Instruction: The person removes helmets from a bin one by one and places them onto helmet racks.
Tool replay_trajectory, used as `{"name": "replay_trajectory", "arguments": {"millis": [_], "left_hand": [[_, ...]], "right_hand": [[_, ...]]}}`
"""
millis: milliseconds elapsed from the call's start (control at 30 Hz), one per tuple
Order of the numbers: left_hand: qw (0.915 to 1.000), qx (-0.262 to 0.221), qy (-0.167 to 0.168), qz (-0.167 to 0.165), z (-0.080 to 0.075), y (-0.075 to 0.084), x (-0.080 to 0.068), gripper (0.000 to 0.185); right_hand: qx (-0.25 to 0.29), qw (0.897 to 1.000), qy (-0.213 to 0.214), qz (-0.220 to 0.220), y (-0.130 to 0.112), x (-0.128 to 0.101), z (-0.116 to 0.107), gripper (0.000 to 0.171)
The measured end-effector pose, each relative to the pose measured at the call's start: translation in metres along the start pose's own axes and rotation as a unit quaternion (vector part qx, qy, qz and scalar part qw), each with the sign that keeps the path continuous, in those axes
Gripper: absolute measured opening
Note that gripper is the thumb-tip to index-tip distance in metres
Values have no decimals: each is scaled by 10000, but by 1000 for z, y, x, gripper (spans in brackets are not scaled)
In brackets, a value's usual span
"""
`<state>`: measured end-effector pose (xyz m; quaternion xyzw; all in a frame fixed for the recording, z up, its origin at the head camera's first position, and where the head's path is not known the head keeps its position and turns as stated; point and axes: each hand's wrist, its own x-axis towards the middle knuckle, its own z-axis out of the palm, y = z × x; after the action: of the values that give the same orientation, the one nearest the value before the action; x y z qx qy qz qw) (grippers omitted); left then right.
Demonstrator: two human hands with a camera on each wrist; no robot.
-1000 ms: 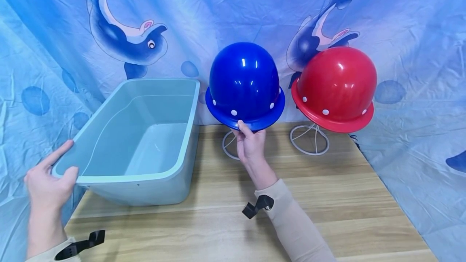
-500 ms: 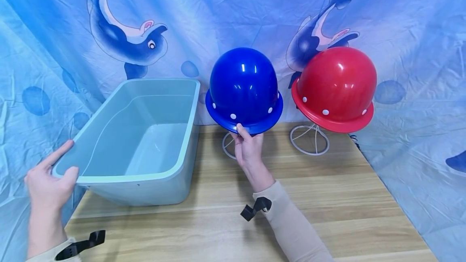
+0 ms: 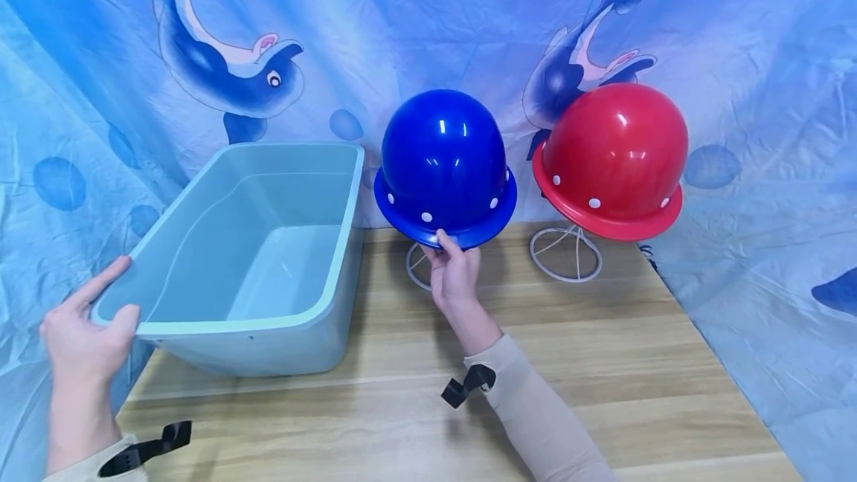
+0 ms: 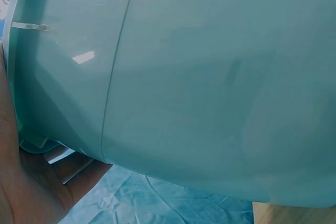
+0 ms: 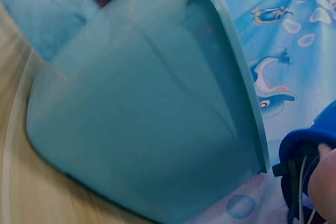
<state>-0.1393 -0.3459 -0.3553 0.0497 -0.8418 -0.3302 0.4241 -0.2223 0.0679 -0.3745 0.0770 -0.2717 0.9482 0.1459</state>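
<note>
A glossy blue hard hat (image 3: 444, 162) hangs above a white wire stand (image 3: 420, 265) at the back of the wooden table (image 3: 602, 370). My right hand (image 3: 455, 270) pinches the front of its brim, thumb on top. In the right wrist view the blue hard hat's rim (image 5: 307, 145) shows at the lower right. A teal plastic tub (image 3: 257, 259) is tilted up on the table's left side. My left hand (image 3: 83, 333) grips its near-left corner, thumb over the rim. The left wrist view is filled by the teal tub's wall (image 4: 210, 77), with my palm (image 4: 31, 187) beneath it.
A red hard hat (image 3: 612, 158) rests on a second white wire stand (image 3: 565, 255) at the back right. A blue dolphin-print cloth (image 3: 268, 36) hangs behind and drapes down both sides of the table. Bare wood lies in front of the hats.
The blue hard hat has come down slightly in my right hand, closer to its stand. The left hand and the tub have stayed put.
</note>
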Motion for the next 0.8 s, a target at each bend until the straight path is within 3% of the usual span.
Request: {"name": "replay_trajectory", "arguments": {"millis": [167, 433, 800], "left_hand": [[10000, 14, 41, 33, 0, 1, 0, 57], [10000, 58, 22, 21, 2, -2, 1, 56], [9999, 43, -67, -108, 1, 1, -1, 58]], "right_hand": [[-10, 10000, -52, -16, -5, 0, -4, 35], [-786, 9969, -64, -17, -11, 1, -12, 34], [-1033, 9932, -505, 194, -10, -2, -14, 38]]}}
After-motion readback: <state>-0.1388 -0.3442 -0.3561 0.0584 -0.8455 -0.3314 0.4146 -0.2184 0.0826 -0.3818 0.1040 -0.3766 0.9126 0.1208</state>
